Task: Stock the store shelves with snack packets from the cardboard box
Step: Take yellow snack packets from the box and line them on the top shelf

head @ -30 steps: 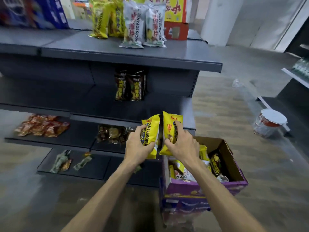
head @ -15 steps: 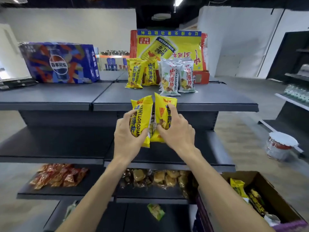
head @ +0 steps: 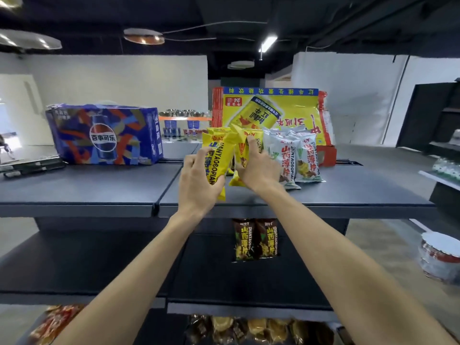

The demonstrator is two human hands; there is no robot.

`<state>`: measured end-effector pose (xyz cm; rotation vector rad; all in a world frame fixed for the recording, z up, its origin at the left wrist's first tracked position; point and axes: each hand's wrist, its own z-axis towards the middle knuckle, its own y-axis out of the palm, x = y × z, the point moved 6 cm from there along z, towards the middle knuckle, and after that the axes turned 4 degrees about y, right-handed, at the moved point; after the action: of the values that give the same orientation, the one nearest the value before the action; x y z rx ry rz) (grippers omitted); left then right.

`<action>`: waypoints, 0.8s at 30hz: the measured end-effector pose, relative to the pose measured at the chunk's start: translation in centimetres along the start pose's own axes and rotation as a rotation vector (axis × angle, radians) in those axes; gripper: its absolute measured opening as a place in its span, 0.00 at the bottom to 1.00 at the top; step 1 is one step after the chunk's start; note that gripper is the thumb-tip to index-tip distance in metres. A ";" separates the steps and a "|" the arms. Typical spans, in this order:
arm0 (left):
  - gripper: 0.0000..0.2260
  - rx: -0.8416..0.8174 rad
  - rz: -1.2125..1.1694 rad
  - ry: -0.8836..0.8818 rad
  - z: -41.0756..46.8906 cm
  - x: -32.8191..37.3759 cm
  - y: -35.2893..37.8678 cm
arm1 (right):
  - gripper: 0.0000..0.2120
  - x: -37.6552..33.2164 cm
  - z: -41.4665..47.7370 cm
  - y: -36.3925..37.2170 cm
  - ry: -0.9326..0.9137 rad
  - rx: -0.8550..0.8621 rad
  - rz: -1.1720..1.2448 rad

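Note:
My left hand [head: 198, 180] grips a yellow snack packet [head: 220, 158] upright over the top shelf [head: 323, 195]. Beside it my right hand [head: 258, 168] grips a second yellow packet [head: 240, 155], its lower corner near the shelf surface. Both packets are just in front of yellow packets [head: 216, 133] that stand on the shelf. White packets [head: 296, 155] of the same snack stand to the right of them. The cardboard box is out of view.
A blue Pepsi case [head: 104, 135] sits on the top shelf at left, a yellow and red drink carton [head: 273, 110] behind the packets. Two dark packets [head: 255, 239] stand on the middle shelf, more snacks [head: 249, 327] lie lower. A white bucket [head: 440, 257] stands on the floor at right.
Both hands have risen from the box by the floor to the top shelf, carrying the two yellow packets forward to the row standing there. The view has tilted up with them.

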<state>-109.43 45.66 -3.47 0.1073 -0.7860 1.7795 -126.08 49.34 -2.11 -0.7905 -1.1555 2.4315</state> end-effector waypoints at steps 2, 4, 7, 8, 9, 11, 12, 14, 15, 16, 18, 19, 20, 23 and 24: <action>0.28 0.016 0.018 -0.022 1.9 -1.5 1.2 | 0.35 -0.3 2.4 1.9 0.023 -0.011 0.000; 0.28 0.031 0.036 -0.042 3.4 -3.0 2.5 | 0.36 -0.3 4.6 4.1 0.053 -0.017 -0.007; 0.28 0.047 0.064 -0.067 5.5 -5.1 4.2 | 0.38 -0.1 7.6 7.4 0.105 -0.046 -0.019; 0.28 0.048 0.070 -0.073 6.1 -5.7 4.7 | 0.38 0.0 8.4 8.4 0.114 -0.059 -0.020; 0.29 0.044 0.077 -0.075 6.5 -6.3 5.2 | 0.38 0.1 9.0 9.2 0.115 -0.065 -0.024; 0.29 0.039 0.090 -0.081 7.4 -7.4 6.2 | 0.38 0.1 10.1 10.2 0.105 -0.051 -0.043; 0.29 0.041 0.098 -0.089 7.8 -7.9 6.6 | 0.38 0.0 10.6 10.4 0.100 -0.039 -0.048; 0.28 0.039 0.112 -0.111 8.5 -8.5 7.5 | 0.37 -0.1 11.2 10.6 0.093 -0.016 -0.046; 0.28 0.030 0.119 -0.116 8.9 -8.6 8.0 | 0.36 -0.2 11.4 10.5 0.087 0.004 -0.048; 0.28 0.017 0.128 -0.114 9.3 -8.6 8.6 | 0.36 -0.1 11.5 10.3 0.079 0.033 -0.053; 0.28 -0.003 0.145 -0.097 10.0 -8.1 9.9 | 0.36 0.1 11.6 10.1 0.060 0.089 -0.070; 0.28 -0.011 0.156 -0.084 10.3 -7.8 10.4 | 0.36 0.2 11.6 10.2 0.055 0.102 -0.079; 0.28 -0.022 0.171 -0.071 10.5 -7.6 11.0 | 0.35 0.4 11.6 10.4 0.053 0.103 -0.087; 0.28 -0.061 0.244 -0.091 10.0 -7.8 12.4 | 0.35 0.9 11.4 11.5 0.056 0.046 -0.109; 0.29 -0.072 0.261 -0.116 9.7 -8.1 12.7 | 0.35 1.0 11.4 11.8 0.060 0.028 -0.115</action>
<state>-120.61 31.79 -5.31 0.0620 -0.9828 2.0012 -134.59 35.76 -5.81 -0.7613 -1.1103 2.3094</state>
